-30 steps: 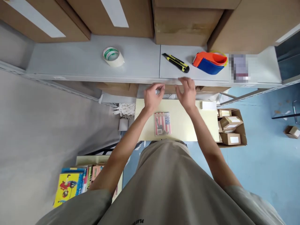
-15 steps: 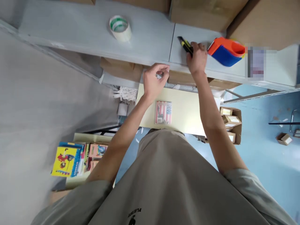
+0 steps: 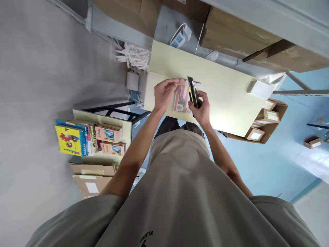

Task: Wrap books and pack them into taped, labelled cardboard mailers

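Note:
A thin book with a striped pink-and-white cover [image 3: 182, 101] lies on the pale yellow table in front of me. Over its middle, my right hand [image 3: 202, 108] grips a black-and-yellow utility knife [image 3: 193, 92], its blade end pointing away from my body. My left hand [image 3: 163, 96] is at the book's far left corner, thumb and fingertips pinched together. Whatever may be between those fingertips is too small to make out, and I cannot tell whether they touch the cover.
A white power strip [image 3: 181, 36] lies beyond the table [image 3: 221, 92], near cardboard boxes [image 3: 231, 34]. A white box [image 3: 260, 89] sits at the table's right end. Books [image 3: 70, 139] stand on a lower surface at left. An open carton [image 3: 279, 118] holds smaller boxes at right.
My view has tipped down from the shelf to the table. The right hand has brought the utility knife from the shelf to above the book. My left hand, still pinched, has come down beside the book.

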Tool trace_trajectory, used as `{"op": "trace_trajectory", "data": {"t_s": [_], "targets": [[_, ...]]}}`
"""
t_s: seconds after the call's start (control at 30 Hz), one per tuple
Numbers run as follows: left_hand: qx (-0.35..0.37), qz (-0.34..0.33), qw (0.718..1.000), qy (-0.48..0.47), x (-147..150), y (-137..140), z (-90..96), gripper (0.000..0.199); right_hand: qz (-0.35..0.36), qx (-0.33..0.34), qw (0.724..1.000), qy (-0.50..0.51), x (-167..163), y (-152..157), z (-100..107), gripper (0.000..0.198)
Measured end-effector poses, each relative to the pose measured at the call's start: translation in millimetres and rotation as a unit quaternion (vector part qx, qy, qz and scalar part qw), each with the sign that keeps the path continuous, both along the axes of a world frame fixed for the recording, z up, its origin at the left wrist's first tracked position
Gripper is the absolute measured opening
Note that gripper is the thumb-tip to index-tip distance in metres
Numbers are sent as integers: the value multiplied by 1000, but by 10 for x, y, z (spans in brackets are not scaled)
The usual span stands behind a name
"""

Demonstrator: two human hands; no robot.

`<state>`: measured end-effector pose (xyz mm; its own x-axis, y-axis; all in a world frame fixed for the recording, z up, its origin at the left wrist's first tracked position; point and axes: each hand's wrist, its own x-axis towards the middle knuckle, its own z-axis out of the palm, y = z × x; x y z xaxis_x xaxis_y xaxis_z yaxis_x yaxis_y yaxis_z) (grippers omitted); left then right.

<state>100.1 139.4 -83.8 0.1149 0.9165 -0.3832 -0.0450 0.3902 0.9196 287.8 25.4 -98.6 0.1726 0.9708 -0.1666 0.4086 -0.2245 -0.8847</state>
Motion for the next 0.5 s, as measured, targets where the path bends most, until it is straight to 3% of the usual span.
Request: {"op": "trace_trajectory", "data": {"t_s": [0.27,0.5], "targets": [[-102,-15,990,-97,-39,-113,-30,31,94,-73,975,-187,-407,-111,-36,62],[-164,-22,979,-123,-118,-89,-42,28,88,-94,957,-259,-543,-64,-199,66]]}}
